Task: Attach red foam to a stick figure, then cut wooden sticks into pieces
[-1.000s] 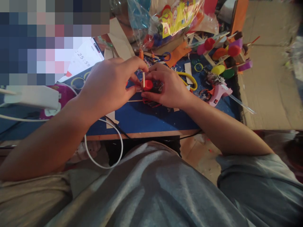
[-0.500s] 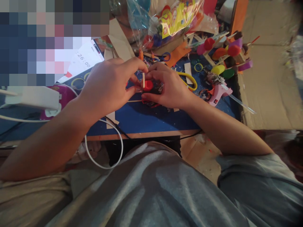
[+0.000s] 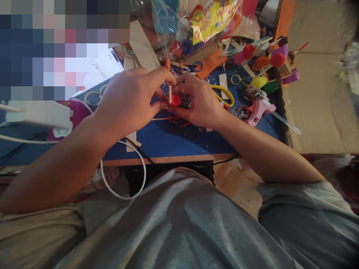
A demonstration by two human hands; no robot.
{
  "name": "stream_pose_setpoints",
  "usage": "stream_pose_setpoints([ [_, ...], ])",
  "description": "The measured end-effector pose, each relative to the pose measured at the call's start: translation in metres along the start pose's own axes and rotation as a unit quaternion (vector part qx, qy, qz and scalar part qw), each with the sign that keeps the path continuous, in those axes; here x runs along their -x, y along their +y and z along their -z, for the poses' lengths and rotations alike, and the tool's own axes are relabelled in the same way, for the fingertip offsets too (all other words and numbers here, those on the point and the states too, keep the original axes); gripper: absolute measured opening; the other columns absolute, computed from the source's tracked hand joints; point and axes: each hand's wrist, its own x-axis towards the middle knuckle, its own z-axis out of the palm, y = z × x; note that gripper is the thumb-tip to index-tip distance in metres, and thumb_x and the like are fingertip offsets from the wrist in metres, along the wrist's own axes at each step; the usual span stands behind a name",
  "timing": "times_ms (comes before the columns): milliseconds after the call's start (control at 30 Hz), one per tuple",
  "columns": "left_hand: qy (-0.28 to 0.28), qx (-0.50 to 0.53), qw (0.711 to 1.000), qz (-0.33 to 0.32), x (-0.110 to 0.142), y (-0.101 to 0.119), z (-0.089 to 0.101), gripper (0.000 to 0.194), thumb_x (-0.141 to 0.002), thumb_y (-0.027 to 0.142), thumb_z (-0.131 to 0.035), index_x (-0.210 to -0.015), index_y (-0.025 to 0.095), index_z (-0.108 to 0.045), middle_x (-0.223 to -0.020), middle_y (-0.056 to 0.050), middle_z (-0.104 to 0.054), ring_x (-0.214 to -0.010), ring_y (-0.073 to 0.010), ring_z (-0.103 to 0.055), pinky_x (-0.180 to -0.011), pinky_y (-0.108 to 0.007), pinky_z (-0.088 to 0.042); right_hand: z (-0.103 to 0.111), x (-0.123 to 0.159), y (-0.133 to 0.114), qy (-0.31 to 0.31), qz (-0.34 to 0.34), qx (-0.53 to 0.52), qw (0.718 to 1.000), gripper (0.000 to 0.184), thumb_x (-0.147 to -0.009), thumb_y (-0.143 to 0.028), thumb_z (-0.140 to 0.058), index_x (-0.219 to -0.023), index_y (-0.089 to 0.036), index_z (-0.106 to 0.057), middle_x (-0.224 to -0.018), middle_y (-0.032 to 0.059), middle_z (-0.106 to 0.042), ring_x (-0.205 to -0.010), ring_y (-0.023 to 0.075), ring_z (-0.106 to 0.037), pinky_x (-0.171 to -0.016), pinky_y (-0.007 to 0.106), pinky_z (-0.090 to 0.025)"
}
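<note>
In our left hand (image 3: 126, 97), fingers pinch a slim pale wooden stick (image 3: 169, 94); in our right hand (image 3: 200, 100), fingers hold a round, plastic-looking red cap (image 3: 176, 100) between them. Seemingly we're aligning both; next calls for steadiness.

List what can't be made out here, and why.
All head view:
- Pale stick: which hand grips it; left hand and right hand fingers crowd it.
- Red piece: underside, behind the right thumb.
- Yellow loop: left part, behind the right hand.
- Phone: left part, behind pixelation.
- Plastic bag: top, cut by the upper edge.
</note>
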Motion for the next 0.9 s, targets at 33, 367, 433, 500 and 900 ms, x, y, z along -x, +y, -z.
stream_pose_setpoints([
  [33, 0.0, -0.002, 1.0, 0.001, -0.0001, 0.0001, 0.0, 0.05, -0.1, 0.03, -0.064, -0.15, 0.03, -0.072, -0.119, -0.003, -0.09, -0.133, -0.0381, -0.075, -0.118, -0.059, -0.056, -0.0003, -0.0001, 0.0001, 0.0, 0.0, 0.002, 1.0, 0.017, -0.095, -0.04, -0.089, -0.102, -0.031, -0.076, -0.13, 0.011, -0.079, -0.115, 0.0336, -0.076, -0.108, 0.059, -0.07],
  [367, 0.022, -0.035, 0.999, -0.013, 0.0, -0.0032, -0.0004, 0.047, -0.103, 0.031, -0.06, -0.148, 0.032, -0.072, -0.118, 0.001, -0.091, -0.128, -0.0345, -0.077, -0.113, -0.054, -0.059, 0.0019, 0.002, 0.0041, -0.015, 0.01, 0.012, 1.0, 0.039, -0.086, -0.034, -0.095, -0.119, -0.029, -0.074, -0.136, 0.0128, -0.077, -0.126, 0.0396, -0.074, -0.115, 0.066, -0.067],
  [433, 0.015, -0.031, 0.999, -0.008, -0.0003, -0.0027, -0.0004, 0.048, -0.103, 0.031, -0.061, -0.149, 0.032, -0.071, -0.119, 0.001, -0.091, -0.13, -0.0352, -0.077, -0.114, -0.055, -0.059, 0.003, 0.0022, 0.0037, -0.019, 0.008, 0.01, 1.0, 0.03, -0.089, -0.032, -0.092, -0.113, -0.028, -0.074, -0.137, 0.0125, -0.076, -0.126, 0.0388, -0.075, -0.115, 0.066, -0.067],
  [500, 0.008, -0.023, 1.0, -0.003, -0.0005, -0.0017, -0.0005, 0.048, -0.103, 0.031, -0.061, -0.15, 0.032, -0.071, -0.12, 0.0, -0.09, -0.132, -0.0362, -0.076, -0.117, -0.057, -0.057, 0.0038, 0.0019, 0.0026, -0.021, 0.003, 0.006, 1.0, 0.021, -0.093, -0.031, -0.089, -0.107, -0.029, -0.073, -0.137, 0.0122, -0.076, -0.125, 0.0375, -0.075, -0.116, 0.063, -0.067],
  [900, 0.008, 0.004, 1.0, 0.004, 0.0004, -0.0016, -0.0009, 0.049, -0.1, 0.028, -0.062, -0.149, 0.031, -0.071, -0.119, -0.001, -0.089, -0.134, -0.0353, -0.075, -0.123, -0.058, -0.054, 0.0031, 0.0012, -0.0013, 0.002, 0.008, 0.0, 1.0, 0.032, -0.094, -0.039, -0.09, -0.121, -0.031, -0.074, -0.141, 0.0134, -0.074, -0.134, 0.0388, -0.072, -0.121, 0.063, -0.064],
])
